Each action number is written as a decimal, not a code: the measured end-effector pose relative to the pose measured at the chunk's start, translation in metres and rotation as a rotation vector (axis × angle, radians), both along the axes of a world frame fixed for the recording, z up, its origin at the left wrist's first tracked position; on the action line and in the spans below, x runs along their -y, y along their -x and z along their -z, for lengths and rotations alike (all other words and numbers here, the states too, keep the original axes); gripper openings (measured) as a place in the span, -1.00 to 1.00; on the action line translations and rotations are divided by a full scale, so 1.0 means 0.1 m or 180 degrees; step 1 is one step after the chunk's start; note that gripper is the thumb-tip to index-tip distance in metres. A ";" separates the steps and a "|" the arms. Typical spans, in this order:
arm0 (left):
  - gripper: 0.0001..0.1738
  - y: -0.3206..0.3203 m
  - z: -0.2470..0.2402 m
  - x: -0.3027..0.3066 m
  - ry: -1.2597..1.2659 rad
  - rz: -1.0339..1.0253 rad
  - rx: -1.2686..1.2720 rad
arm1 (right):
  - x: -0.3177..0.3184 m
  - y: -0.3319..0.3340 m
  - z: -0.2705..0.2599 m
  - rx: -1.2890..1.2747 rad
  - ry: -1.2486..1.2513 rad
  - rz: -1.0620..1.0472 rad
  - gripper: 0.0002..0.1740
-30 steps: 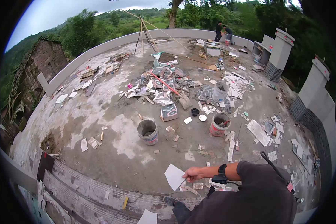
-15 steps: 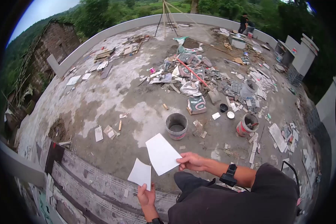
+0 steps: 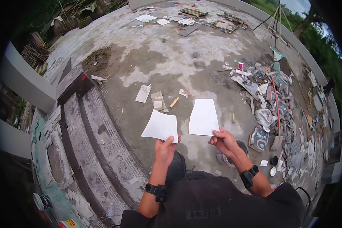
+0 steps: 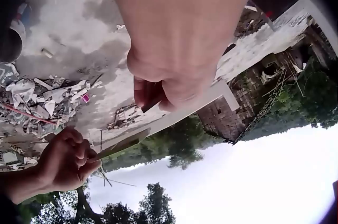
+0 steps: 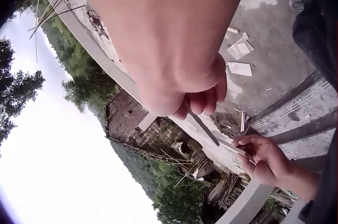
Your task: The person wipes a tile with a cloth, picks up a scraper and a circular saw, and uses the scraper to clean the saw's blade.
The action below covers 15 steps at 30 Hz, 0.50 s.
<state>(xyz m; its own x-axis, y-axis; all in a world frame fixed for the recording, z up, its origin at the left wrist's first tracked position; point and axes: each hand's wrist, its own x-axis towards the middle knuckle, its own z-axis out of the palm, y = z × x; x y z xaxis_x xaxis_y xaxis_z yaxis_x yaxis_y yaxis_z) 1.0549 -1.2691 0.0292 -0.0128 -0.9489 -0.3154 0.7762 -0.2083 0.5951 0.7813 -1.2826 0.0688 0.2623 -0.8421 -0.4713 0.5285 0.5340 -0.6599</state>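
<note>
In the head view my left hand (image 3: 165,152) pinches a white tile piece (image 3: 160,125) by its lower right corner, thumb on the face. This piece has a curved left edge and a pointed lower left corner. My right hand (image 3: 227,142) grips a second, four-sided white tile piece (image 3: 204,117) at its lower right corner. The two pieces are held up side by side with a narrow gap between them. From the right wrist, the right-hand piece shows as a thin edge (image 5: 203,126), with the left hand (image 5: 269,163) beyond it.
Concrete steps (image 3: 102,129) descend at the left. On the floor ahead lie tile offcuts (image 3: 143,93) and a yellow-handled tool (image 3: 174,102). A bucket (image 3: 241,146) stands partly behind the right forearm. Bags and rubble (image 3: 260,98) are heaped at the right, with a red-handled shovel (image 3: 275,102).
The head view has swung left and down towards the steps. The left hand came into view with its piece, and both pieces are now raised level, side by side.
</note>
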 end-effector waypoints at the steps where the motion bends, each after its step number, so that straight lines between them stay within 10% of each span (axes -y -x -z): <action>1: -0.50 -0.06 0.04 0.38 0.0074 -0.0060 0.0056 | 0.38 -0.11 -0.05 0.0072 -0.0013 -0.0122 -0.84; 8: -0.56 -0.60 0.47 3.18 0.0336 0.0064 0.0488 | 2.85 -0.61 0.23 0.2389 0.0082 -0.0244 -0.65; 15: -0.50 -0.60 -0.04 5.24 0.0114 0.0288 0.0641 | 4.97 -0.60 -0.10 0.2981 0.0255 0.0167 -0.66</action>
<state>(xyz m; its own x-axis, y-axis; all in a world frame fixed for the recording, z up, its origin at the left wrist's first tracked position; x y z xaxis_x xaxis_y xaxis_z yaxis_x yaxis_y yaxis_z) 1.1144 -1.7933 0.0328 -0.0385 -0.9573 -0.2864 0.6200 -0.2477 0.7445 0.8409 -1.7799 0.0785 0.4661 -0.8843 -0.0277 0.8847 0.4659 0.0122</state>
